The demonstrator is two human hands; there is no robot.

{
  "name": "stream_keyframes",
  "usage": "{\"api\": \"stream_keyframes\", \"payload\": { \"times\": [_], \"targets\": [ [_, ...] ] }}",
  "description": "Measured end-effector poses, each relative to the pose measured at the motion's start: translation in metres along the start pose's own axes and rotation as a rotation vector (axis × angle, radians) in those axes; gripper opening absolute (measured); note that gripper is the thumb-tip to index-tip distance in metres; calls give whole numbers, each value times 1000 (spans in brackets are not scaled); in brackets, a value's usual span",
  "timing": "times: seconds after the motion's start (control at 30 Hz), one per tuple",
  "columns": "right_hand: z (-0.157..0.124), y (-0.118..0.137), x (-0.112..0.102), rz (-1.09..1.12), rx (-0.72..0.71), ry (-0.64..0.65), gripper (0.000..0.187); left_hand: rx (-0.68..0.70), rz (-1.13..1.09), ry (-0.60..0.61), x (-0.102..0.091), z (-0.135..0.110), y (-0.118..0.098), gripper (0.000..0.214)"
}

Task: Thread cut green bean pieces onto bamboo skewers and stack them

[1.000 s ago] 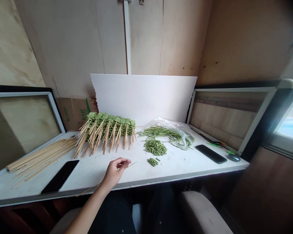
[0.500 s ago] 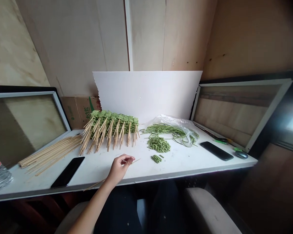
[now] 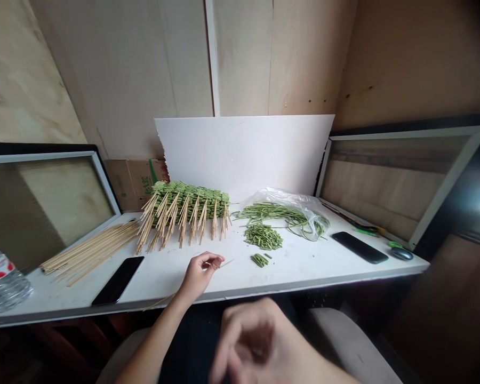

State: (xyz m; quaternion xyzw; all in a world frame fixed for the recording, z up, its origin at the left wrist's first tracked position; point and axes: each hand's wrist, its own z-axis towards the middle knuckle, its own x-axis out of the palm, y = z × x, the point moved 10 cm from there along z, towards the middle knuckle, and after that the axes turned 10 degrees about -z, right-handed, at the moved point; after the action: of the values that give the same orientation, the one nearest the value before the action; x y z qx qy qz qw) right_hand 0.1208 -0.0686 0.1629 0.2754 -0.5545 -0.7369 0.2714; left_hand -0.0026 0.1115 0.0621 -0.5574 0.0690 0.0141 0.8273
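My left hand (image 3: 199,273) is closed in a pinch around a thin bamboo skewer (image 3: 229,262), just above the front of the white table (image 3: 288,274). The skewer's tip points right, and its other end shows behind the wrist. Close to the camera, my right hand (image 3: 274,333) is smeared by motion with its fingers curled; whether it holds anything I cannot make out. Right of the skewer tip lies a small group of cut green bean pieces (image 3: 259,260), with a bigger heap of cut pieces (image 3: 264,236) behind it.
Stacked skewered beans (image 3: 192,200) stand at the back left, beside loose skewers (image 3: 90,249). Long uncut beans (image 3: 270,212) lie partly under a clear plastic bag (image 3: 314,218). Phones (image 3: 118,280) (image 3: 360,247), a bottle (image 3: 4,282) and a computer mouse (image 3: 401,253) are at the sides.
My right hand has come into view at the bottom, in front of the table edge. My left hand keeps the skewer in almost the same place; the view has shifted slightly.
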Motion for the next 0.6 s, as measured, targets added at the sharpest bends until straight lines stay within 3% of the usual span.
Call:
{"api": "stream_keyframes", "payload": {
  "times": [0.1, 0.2, 0.33, 0.4, 0.53, 0.6],
  "targets": [
    [25, -34, -29, 202, 96, -102, 72, -16, -14, 11, 3, -1, -2, 35],
    [39, -50, -39, 342, 94, -69, 83, -36, -56, 25, 4, -2, -3, 35],
    [47, -67, -58, 351, 97, -108, 84, -27, -64, -1, -2, 0, -6, 37],
    [49, -78, -79, 206, 97, -225, 76, -28, -88, -13, -4, 1, -6, 38],
    [47, -90, -127, -385, 83, -558, 48, -78, -219, -2, 1, 0, -4, 40],
    [48, -96, -134, -555, 76, -607, 42, -98, -261, 8, 6, -2, -6, 40]
  ]
}}
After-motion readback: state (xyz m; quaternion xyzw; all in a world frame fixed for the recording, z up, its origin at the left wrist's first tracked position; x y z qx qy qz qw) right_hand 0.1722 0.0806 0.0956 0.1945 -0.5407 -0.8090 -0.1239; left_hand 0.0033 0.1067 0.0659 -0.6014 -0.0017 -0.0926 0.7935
